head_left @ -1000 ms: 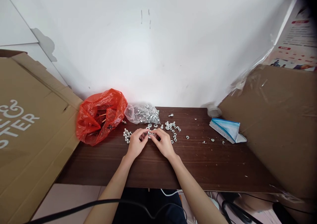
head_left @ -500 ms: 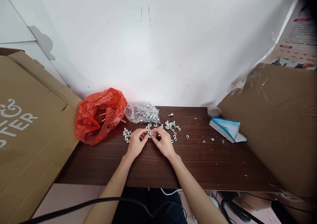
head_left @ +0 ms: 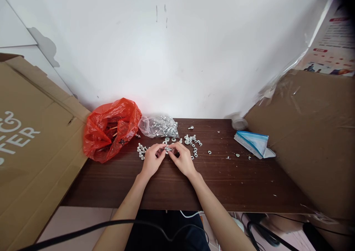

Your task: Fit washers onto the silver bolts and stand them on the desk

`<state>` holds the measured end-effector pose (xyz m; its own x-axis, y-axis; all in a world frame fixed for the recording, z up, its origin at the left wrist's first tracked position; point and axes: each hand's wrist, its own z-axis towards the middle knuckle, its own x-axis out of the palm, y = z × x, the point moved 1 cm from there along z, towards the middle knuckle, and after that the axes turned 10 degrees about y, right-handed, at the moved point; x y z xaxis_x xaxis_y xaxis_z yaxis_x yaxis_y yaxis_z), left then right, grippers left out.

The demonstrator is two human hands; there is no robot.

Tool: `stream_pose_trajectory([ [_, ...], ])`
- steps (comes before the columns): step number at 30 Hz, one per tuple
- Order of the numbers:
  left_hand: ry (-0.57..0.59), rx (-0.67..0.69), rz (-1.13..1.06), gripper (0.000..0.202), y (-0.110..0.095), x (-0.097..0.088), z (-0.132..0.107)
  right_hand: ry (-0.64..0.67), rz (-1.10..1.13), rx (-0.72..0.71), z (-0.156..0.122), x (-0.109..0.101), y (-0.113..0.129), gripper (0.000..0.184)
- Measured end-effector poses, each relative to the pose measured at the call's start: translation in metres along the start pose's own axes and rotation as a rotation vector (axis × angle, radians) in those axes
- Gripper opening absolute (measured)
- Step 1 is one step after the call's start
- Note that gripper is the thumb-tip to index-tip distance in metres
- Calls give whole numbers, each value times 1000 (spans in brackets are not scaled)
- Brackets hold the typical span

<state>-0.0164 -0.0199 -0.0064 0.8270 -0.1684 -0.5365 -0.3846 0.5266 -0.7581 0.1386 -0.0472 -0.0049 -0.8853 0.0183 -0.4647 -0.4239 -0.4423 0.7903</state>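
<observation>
The screws (head_left: 191, 139) are silver, the table (head_left: 177, 188) dark wood-grained brown, the bag (head_left: 111, 129) red, the packet (head_left: 253, 143) blue-and-white.

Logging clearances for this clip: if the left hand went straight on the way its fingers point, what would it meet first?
The left hand points forward and slightly right, so probably the small metal fastener pinched at its fingertips, then the right hand facing it; depth is hard to judge.

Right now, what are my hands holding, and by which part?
A small metal fastener, pinched between the fingertips of the left hand and right hand, one at each end. Which end is the head is too small to tell.
</observation>
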Motion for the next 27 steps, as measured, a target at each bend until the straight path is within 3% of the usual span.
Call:
stream_pose_trajectory([
  [27, 12, -21, 21, 22, -3, -2, -3, 33, -37, 6, -1, 0, 0, 14],
])
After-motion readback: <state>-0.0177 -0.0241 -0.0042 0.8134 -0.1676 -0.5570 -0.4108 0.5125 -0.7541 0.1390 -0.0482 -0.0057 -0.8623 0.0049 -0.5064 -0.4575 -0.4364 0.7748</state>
